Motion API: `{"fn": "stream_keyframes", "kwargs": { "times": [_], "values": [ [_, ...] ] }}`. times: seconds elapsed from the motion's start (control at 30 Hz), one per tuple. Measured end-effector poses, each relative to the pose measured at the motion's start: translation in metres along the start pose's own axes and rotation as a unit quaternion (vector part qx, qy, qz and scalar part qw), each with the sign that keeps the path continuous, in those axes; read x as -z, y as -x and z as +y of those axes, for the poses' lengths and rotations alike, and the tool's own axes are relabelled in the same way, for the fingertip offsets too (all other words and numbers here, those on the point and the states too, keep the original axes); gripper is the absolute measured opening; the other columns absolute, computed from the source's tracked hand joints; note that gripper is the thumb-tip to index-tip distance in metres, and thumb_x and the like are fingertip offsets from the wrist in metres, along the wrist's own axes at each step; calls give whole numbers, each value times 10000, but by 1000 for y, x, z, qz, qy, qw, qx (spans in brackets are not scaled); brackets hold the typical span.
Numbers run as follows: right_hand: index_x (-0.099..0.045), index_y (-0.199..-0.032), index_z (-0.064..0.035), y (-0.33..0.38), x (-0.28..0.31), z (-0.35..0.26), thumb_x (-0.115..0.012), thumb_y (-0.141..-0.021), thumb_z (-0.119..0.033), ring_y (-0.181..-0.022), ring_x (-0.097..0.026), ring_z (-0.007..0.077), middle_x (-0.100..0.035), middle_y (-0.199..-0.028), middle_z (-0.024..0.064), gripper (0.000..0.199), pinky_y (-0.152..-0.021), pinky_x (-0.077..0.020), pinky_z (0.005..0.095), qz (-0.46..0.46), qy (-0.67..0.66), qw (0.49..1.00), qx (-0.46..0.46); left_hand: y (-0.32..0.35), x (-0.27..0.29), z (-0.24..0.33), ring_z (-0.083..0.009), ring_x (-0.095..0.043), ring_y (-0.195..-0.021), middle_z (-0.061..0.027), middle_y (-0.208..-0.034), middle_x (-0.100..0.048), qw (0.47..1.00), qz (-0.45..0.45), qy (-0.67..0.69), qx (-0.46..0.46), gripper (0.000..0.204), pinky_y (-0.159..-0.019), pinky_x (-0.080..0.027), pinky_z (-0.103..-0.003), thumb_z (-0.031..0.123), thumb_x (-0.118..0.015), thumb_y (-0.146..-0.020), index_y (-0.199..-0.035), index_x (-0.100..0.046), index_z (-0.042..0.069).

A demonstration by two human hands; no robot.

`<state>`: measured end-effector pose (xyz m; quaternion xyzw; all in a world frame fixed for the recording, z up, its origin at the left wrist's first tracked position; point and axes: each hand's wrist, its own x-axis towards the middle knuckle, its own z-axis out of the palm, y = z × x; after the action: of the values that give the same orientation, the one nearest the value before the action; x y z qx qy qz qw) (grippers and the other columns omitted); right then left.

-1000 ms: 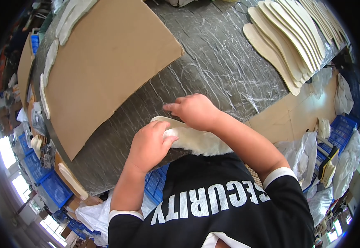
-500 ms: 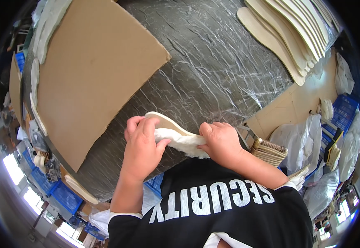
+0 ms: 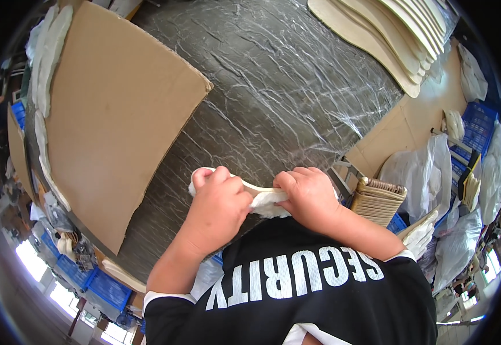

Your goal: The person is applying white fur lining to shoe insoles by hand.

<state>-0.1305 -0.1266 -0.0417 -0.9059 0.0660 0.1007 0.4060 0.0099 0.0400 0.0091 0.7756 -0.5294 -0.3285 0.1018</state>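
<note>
Gripping a fleecy white insole (image 3: 269, 197) in the head view, the left hand (image 3: 219, 201) and right hand (image 3: 311, 197) curl their fingers tightly around it, its middle showing between them. Brown cardboard (image 3: 118, 109) lies beyond the left fingers; a fanned stack of pale soles (image 3: 371, 37), beyond the right.

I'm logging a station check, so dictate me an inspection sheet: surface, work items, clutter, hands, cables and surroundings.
Surface: dark table, topped with wrinkled shiny film.
Work items: one insole with white fluff, held near the table's close edge; a fan of pale insoles at the far right.
Clutter: large cardboard sheet on the left; white fluffy pieces along its outer side.
Hands: left hand and right hand both grip the insole.
Cables: nothing seen.
Surroundings: clear plastic bags on the right; blue crates on both sides.
</note>
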Motion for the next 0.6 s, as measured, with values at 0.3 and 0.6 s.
{"fn": "stream_keyframes", "kwargs": {
  "times": [0.3,0.6],
  "values": [
    [-610,-869,-96,4,-2,4,-784,-636,-149,-796,-629,262,-615,-797,46,296,-690,-513,399,-27,30,999,20,0,-12,-12,-233,-644,-982,-64,-1063,-657,987,105,36,-112,99,-1004,-384,-516,111,-740,-695,-750,-657,115],
    [-665,-931,-46,-13,19,8,-668,-851,-281,-758,-643,362,-657,-771,168,249,-674,-493,456,-128,-256,954,-84,3,-24,-4,-191,-590,-1032,-14,-1026,-648,971,186,-87,-124,145,-1007,-358,-499,141,-663,-722,-851,-695,82]
  ]
}}
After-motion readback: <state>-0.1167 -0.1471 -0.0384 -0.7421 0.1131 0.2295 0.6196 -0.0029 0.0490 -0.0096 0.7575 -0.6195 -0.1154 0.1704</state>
